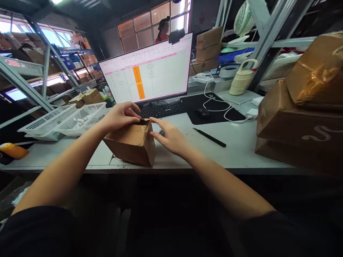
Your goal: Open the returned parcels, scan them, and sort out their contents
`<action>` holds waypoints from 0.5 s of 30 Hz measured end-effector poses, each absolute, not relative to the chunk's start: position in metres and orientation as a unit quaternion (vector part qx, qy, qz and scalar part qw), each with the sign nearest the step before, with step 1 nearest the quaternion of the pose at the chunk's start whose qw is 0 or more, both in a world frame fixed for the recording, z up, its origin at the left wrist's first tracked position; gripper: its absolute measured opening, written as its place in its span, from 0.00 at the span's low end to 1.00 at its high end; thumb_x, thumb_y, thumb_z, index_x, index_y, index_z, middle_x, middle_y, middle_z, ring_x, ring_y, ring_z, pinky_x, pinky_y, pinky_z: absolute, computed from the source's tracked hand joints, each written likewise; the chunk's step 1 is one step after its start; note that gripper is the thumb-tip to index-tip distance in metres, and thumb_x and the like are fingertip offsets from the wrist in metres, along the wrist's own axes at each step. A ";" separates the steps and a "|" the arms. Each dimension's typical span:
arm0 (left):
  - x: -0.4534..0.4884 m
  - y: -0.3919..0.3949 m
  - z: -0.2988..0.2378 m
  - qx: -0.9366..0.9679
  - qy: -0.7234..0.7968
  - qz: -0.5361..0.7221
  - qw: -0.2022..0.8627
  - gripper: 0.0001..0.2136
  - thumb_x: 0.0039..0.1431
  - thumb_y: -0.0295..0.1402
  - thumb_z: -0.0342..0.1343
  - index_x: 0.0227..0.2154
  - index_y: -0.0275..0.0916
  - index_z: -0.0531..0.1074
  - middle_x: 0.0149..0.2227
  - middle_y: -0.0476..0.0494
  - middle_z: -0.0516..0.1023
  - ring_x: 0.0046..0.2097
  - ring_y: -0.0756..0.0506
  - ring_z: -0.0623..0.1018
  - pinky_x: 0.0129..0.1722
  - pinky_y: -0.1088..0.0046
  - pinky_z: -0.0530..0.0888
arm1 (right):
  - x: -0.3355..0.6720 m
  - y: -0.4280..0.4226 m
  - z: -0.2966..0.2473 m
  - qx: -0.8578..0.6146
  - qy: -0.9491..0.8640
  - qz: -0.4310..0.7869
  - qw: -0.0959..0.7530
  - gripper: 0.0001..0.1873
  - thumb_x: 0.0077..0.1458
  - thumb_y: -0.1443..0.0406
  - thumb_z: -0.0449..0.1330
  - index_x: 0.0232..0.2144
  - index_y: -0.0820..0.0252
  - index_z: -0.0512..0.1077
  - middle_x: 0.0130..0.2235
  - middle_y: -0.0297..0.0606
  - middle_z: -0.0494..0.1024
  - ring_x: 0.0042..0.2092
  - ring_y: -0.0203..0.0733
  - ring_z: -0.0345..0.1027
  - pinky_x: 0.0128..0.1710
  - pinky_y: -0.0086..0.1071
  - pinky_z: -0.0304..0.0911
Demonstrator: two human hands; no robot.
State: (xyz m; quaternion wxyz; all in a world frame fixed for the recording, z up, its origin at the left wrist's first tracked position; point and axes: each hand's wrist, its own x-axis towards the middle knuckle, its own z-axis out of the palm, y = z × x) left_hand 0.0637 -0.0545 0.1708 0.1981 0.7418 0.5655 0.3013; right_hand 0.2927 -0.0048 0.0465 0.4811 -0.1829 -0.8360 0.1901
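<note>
A small brown cardboard box [128, 139] sits at the front edge of the desk, tape showing on its top right corner. My left hand [120, 117] lies over the box's far top edge, thumb along the top and fingers curved beyond it. At the far right corner, my right hand [171, 135] reaches in with thumb and forefinger stretched apart, their tips at the box's edge. Its other fingers are partly hidden, and a small grey object [161, 132] shows behind them. The inside of the box cannot be seen.
Behind the box stand a keyboard [163, 110] and a monitor [152, 71] showing a spreadsheet. A black pen [209, 137] and a mouse [203, 112] lie to the right, near stacked cartons [300, 125]. White baskets [80, 119] stand left. A person [162, 30] is behind the monitor.
</note>
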 end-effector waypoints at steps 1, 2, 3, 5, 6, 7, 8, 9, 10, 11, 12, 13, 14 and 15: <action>0.062 -0.055 0.168 0.737 0.565 0.313 0.199 0.21 0.48 0.39 0.69 0.43 0.39 0.70 0.36 0.42 0.84 0.41 0.41 0.84 0.43 0.65 0.78 | 0.279 -0.005 0.053 -0.173 -0.832 0.206 0.485 0.24 0.66 0.61 0.57 0.63 0.58 0.69 0.59 0.47 0.75 0.59 0.49 0.69 0.59 0.47 0.66; 0.060 -0.056 0.166 0.732 0.566 0.324 0.198 0.22 0.47 0.38 0.69 0.43 0.40 0.68 0.35 0.43 0.84 0.40 0.42 0.84 0.42 0.66 0.78 | 0.267 -0.003 0.058 -0.170 -0.827 0.219 0.489 0.23 0.65 0.63 0.58 0.61 0.59 0.71 0.56 0.47 0.77 0.58 0.48 0.70 0.58 0.46 0.66; 0.058 -0.058 0.163 0.728 0.568 0.335 0.189 0.23 0.47 0.38 0.69 0.43 0.41 0.66 0.34 0.45 0.83 0.39 0.43 0.84 0.41 0.67 0.77 | 0.258 0.001 0.063 -0.173 -0.821 0.228 0.493 0.21 0.64 0.64 0.58 0.59 0.59 0.73 0.54 0.47 0.77 0.56 0.47 0.71 0.57 0.45 0.67; 0.055 -0.065 0.160 0.719 0.577 0.352 0.164 0.24 0.46 0.37 0.70 0.42 0.42 0.64 0.34 0.48 0.81 0.37 0.44 0.83 0.39 0.70 0.77 | 0.243 0.011 0.072 -0.180 -0.818 0.237 0.491 0.19 0.61 0.66 0.60 0.54 0.58 0.77 0.54 0.47 0.76 0.55 0.47 0.70 0.55 0.43 0.67; 0.054 -0.069 0.160 0.714 0.580 0.359 0.155 0.24 0.46 0.37 0.70 0.42 0.42 0.63 0.35 0.49 0.80 0.37 0.45 0.83 0.38 0.71 0.77 | 0.238 0.015 0.076 -0.175 -0.824 0.239 0.483 0.18 0.60 0.67 0.61 0.52 0.57 0.79 0.54 0.46 0.76 0.56 0.47 0.70 0.55 0.43 0.66; 0.054 -0.074 0.162 0.712 0.581 0.363 0.153 0.25 0.46 0.37 0.71 0.43 0.42 0.64 0.36 0.49 0.80 0.38 0.45 0.83 0.38 0.71 0.77 | 0.233 0.018 0.081 -0.163 -0.832 0.243 0.471 0.17 0.58 0.69 0.61 0.49 0.57 0.80 0.54 0.45 0.77 0.56 0.47 0.70 0.55 0.42 0.66; 0.053 -0.080 0.165 0.710 0.581 0.366 0.156 0.25 0.46 0.38 0.71 0.44 0.42 0.64 0.39 0.48 0.80 0.38 0.45 0.83 0.38 0.71 0.77 | 0.230 0.021 0.084 -0.147 -0.840 0.253 0.458 0.17 0.58 0.70 0.60 0.47 0.56 0.81 0.53 0.44 0.78 0.55 0.46 0.71 0.55 0.42 0.65; 0.050 -0.086 0.169 0.709 0.580 0.365 0.164 0.26 0.48 0.39 0.70 0.47 0.42 0.65 0.42 0.46 0.80 0.39 0.45 0.83 0.39 0.71 0.78 | 0.227 0.023 0.086 -0.128 -0.844 0.271 0.444 0.16 0.58 0.71 0.58 0.45 0.56 0.81 0.50 0.42 0.80 0.53 0.45 0.73 0.54 0.41 0.65; 0.046 -0.092 0.173 0.708 0.579 0.367 0.169 0.26 0.50 0.40 0.69 0.50 0.42 0.66 0.46 0.44 0.80 0.40 0.45 0.84 0.40 0.69 0.78 | 0.225 0.026 0.087 -0.111 -0.844 0.297 0.433 0.15 0.59 0.70 0.57 0.43 0.57 0.82 0.47 0.40 0.82 0.50 0.44 0.74 0.53 0.41 0.66; 0.040 -0.099 0.178 0.706 0.579 0.374 0.165 0.25 0.51 0.41 0.68 0.51 0.43 0.67 0.48 0.42 0.80 0.41 0.44 0.84 0.42 0.67 0.79 | 0.224 0.028 0.086 -0.098 -0.836 0.329 0.429 0.14 0.60 0.67 0.57 0.42 0.57 0.82 0.44 0.39 0.83 0.47 0.44 0.75 0.52 0.40 0.66; 0.031 -0.107 0.181 0.701 0.581 0.384 0.153 0.23 0.53 0.41 0.67 0.50 0.42 0.69 0.49 0.41 0.80 0.43 0.44 0.84 0.44 0.65 0.79 | 0.223 0.032 0.083 -0.091 -0.819 0.365 0.432 0.12 0.61 0.64 0.58 0.41 0.57 0.82 0.42 0.39 0.83 0.45 0.44 0.75 0.51 0.40 0.67; 0.022 -0.114 0.183 0.694 0.585 0.399 0.135 0.20 0.53 0.43 0.67 0.46 0.41 0.72 0.48 0.41 0.81 0.45 0.42 0.83 0.47 0.63 0.78 | 0.224 0.036 0.079 -0.088 -0.797 0.406 0.438 0.12 0.60 0.60 0.60 0.40 0.57 0.82 0.42 0.39 0.83 0.45 0.45 0.75 0.50 0.41 0.67; 0.012 -0.122 0.182 0.681 0.591 0.418 0.113 0.17 0.52 0.44 0.67 0.40 0.40 0.74 0.45 0.41 0.82 0.46 0.41 0.83 0.50 0.61 0.78 | 0.224 0.041 0.075 -0.087 -0.771 0.448 0.445 0.13 0.59 0.56 0.62 0.39 0.56 0.82 0.43 0.40 0.84 0.45 0.45 0.76 0.49 0.41 0.67; 0.002 -0.130 0.178 0.665 0.599 0.437 0.093 0.16 0.51 0.46 0.67 0.34 0.39 0.74 0.41 0.41 0.82 0.47 0.40 0.82 0.52 0.59 0.77 | 0.225 0.046 0.071 -0.089 -0.743 0.490 0.448 0.15 0.56 0.53 0.65 0.38 0.56 0.82 0.44 0.40 0.84 0.45 0.46 0.76 0.49 0.41 0.68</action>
